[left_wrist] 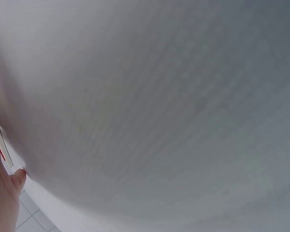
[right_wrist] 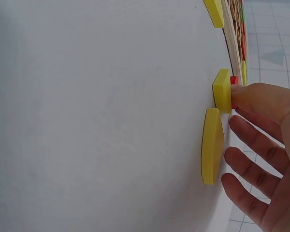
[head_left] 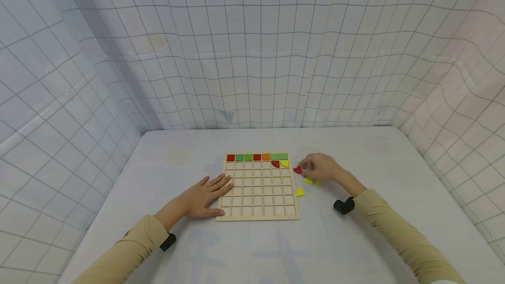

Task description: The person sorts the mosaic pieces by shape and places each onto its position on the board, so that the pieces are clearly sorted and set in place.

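A wooden grid board (head_left: 252, 218) lies on the table, with square tiles along its far row. A dark red quarter-circle tile (head_left: 275, 164) and a yellow one (head_left: 285, 164) sit in the second row at the right. Spread flat, the left hand (head_left: 201, 197) rests on the board's left edge. Just off the board's right side, the right hand (head_left: 322, 166) pinches a red rounded tile (head_left: 297, 170) between thumb and index finger. Loose yellow tiles (head_left: 300, 192) lie beside and below that hand. In the right wrist view a yellow tile (right_wrist: 222, 92) partly hides the red one (right_wrist: 234, 80).
White cloth covers the table (head_left: 244, 249), and grid-patterned white curtains (head_left: 260, 56) enclose its back and sides. Black wrist devices (head_left: 344, 205) are worn at both sleeves. The left wrist view shows mostly white cloth (left_wrist: 150, 106).
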The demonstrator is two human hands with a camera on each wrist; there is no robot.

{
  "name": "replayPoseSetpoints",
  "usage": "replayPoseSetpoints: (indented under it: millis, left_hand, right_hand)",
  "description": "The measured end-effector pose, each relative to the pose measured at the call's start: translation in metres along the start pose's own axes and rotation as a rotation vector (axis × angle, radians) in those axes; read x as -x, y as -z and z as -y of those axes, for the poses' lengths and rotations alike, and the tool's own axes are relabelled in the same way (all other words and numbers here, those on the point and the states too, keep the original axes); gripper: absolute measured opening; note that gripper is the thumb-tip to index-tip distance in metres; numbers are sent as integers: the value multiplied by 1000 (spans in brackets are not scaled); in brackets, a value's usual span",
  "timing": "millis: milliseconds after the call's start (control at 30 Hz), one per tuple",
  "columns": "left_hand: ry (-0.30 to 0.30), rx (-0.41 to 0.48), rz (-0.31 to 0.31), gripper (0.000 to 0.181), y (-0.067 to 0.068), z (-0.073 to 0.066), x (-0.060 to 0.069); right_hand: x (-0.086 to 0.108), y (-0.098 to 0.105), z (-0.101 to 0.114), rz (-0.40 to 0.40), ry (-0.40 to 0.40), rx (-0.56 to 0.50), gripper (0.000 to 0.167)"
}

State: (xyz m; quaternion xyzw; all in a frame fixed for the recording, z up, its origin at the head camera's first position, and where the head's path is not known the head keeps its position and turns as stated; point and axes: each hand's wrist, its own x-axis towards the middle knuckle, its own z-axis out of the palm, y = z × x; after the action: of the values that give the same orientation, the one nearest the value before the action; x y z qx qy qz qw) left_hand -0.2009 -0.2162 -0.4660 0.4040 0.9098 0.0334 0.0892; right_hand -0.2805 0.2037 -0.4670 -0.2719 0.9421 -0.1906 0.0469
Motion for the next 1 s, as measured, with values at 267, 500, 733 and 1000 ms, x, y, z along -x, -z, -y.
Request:
replayPoseSetpoints:
  millis: [267, 500, 733, 1000]
  left_hand:
    - [0, 0, -1, 79, 0, 0, 0]
    - [1, -7, -2, 79, -1, 1, 0]
    - [-3, -14, -3, 79, -1, 1, 0]
    - [2, -12, -1, 79, -1, 0, 0]
  right_hand:
    - [1, 0, 3, 0, -64, 5, 21]
    - [1, 1, 4, -15, -76, -9, 21]
    - [-2, 1, 5, -50, -78, -20, 23]
    - [-9, 2, 13, -90, -56, -2, 22]
